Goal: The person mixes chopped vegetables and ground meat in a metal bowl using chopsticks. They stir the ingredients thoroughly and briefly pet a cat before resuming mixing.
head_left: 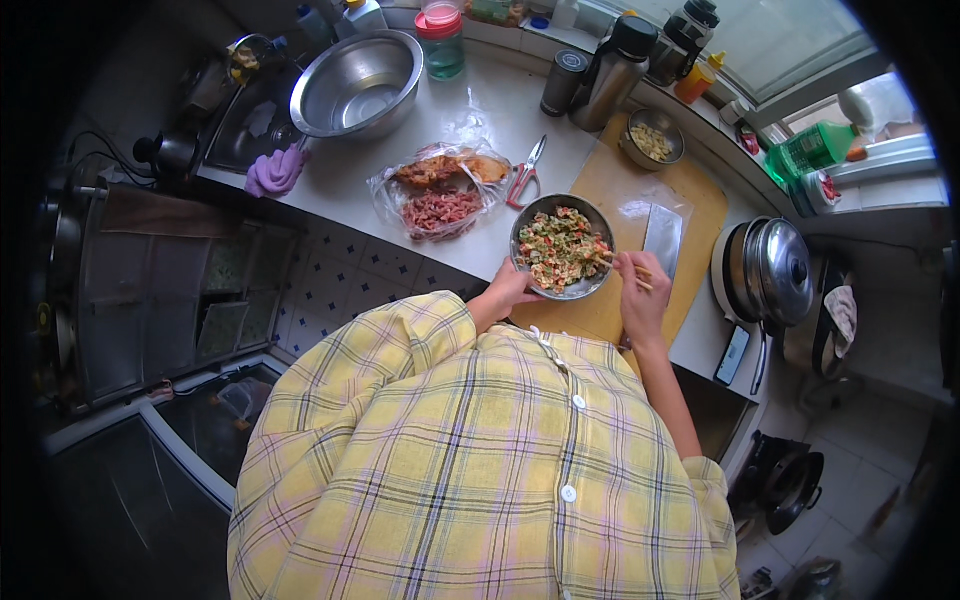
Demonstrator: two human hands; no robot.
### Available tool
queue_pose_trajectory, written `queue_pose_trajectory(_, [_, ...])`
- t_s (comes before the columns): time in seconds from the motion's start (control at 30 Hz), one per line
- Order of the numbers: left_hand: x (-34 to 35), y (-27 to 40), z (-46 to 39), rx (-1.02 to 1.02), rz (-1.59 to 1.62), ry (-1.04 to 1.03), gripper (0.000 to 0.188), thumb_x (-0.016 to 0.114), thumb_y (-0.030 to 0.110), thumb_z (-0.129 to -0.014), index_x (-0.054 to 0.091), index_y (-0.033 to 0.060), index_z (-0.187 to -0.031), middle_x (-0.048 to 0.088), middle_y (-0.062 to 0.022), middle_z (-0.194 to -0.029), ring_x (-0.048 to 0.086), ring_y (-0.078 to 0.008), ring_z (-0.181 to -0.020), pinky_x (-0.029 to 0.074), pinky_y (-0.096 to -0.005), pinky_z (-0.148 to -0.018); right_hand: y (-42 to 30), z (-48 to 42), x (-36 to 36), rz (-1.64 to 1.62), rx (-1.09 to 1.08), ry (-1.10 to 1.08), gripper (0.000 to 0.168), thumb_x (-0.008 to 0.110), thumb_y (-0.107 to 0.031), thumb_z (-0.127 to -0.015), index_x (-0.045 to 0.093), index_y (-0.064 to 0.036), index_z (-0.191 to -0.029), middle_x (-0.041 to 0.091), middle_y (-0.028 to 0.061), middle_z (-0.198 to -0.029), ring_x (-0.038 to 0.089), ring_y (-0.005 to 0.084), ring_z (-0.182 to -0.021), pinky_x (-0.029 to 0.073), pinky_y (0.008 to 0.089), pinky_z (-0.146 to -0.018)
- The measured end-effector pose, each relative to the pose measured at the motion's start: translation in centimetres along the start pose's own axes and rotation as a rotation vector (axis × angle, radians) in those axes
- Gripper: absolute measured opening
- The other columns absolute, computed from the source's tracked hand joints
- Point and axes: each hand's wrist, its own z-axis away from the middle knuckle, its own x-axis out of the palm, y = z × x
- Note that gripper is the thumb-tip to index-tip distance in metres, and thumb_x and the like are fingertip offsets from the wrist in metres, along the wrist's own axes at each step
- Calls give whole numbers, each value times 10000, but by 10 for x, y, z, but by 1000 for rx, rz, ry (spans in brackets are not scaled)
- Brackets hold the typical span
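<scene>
My left hand (511, 286) grips the lower left rim of a metal bowl (564, 294) holding a chopped mixture (562, 244) of green, red and pale bits. Wooden chopsticks (643, 277) are held in my right hand (643, 296), their tips in the mixture at the bowl's right side. The bowl is over the near left part of a wooden cutting board (694, 199). A cleaver (663, 234) lies on the board just beyond my right hand. Left of the bowl are red-handled scissors (525, 180) and an open plastic bag with shredded raw meat (442, 212) and browned food pieces (431, 171).
A small metal bowl of pale chopped pieces (651, 142) stands at the board's far end. Farther back are a large steel basin (356, 86), a red-lidded jar (441, 45) and a steel flask (611, 75). A lidded pot (784, 271) and a phone (732, 354) are at the right.
</scene>
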Motion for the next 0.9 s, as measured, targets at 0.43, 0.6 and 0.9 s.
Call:
queue_pose_trajectory(0.43, [-2,-6,-6,5,27,-5,655,445,-123,-934,284,104,-1528,535,-187,-1447,655,-351,-1214,622,-512,-942,-9,37,1,-264,28,-82,154,634,-56,-1020,728,47,-955,717,113,-945,683,162,-848,538,282,-746])
queue_pose_trajectory(0.6, [-3,-6,-6,2,3,-6,653,451,-121,-924,295,95,-1520,535,-196,-1438,665,-346,-1191,623,-506,-937,-23,16,-21,-147,-47,-48,178,596,-57,-1036,720,44,-957,704,100,-965,667,152,-842,553,277,-728])
queue_pose_trajectory(0.9, [0,-2,0,-5,-15,17,647,422,-121,-903,317,81,-1508,548,-194,-1414,671,-339,-1168,620,-491,-933,-20,18,-27,-60,-32,-119,216,576,-104,-1054,727,34,-983,698,106,-1080,691,155,-925,626,294,-759])
